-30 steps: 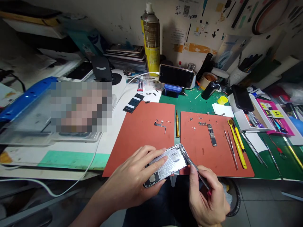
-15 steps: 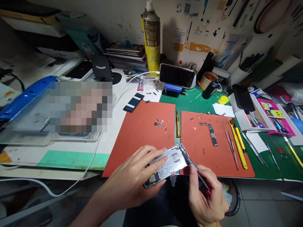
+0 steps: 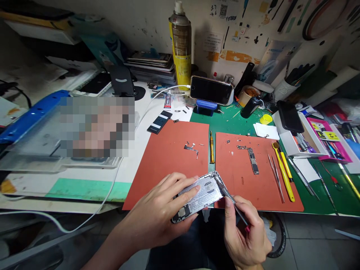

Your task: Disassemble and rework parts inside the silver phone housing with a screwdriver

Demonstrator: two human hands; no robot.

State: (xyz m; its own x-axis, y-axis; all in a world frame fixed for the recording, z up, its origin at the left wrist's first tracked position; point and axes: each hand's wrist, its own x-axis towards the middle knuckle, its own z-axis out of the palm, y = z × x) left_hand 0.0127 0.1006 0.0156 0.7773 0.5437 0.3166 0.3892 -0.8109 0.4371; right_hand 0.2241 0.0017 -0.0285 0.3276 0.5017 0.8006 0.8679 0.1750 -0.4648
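L hand (image 3: 161, 204) clamped on silver metal phone housing (image 3: 201, 195) by green worktop (image 3: 312, 204) edge, R hand (image 3: 247, 232) gripping slim grey metal tool (image 3: 230, 197) at its corner; black L-shaped circuit brd (image 3: 253, 164) out on orange mat (image 3: 239, 200), what's left unclear

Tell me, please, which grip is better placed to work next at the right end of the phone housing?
Probably the right grip: it holds a slim metal tool whose tip is at that end. The left grip is occupied holding the phone housing, its fingers across it.
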